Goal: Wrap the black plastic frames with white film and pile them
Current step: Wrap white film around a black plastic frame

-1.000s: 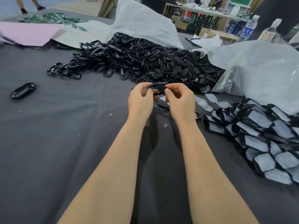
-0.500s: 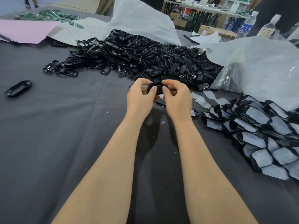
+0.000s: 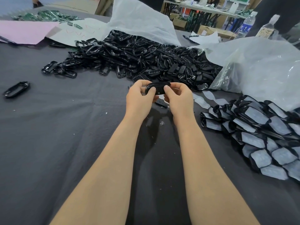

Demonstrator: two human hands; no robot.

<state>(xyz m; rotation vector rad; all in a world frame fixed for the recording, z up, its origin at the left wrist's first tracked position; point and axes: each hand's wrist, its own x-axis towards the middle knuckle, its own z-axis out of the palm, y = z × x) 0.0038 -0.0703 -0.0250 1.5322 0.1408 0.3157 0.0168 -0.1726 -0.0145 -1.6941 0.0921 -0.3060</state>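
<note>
Many loose frames (image 3: 138, 62) spill from a white bag (image 3: 141, 20) at the far edge of the desk (image 3: 48, 135). I observe left hand (image 3: 139, 99) and right hand (image 3: 178, 99) pinching one black frame (image 3: 158, 90) between them; wrapped pile (image 3: 259, 132) at right edge.

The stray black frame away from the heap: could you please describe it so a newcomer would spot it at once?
Start at the big heap of black frames at the far side of the dark table. Follow its left edge outward toward the picture's left border. The stray frame lies alone there, unwrapped, touching nothing.
</note>
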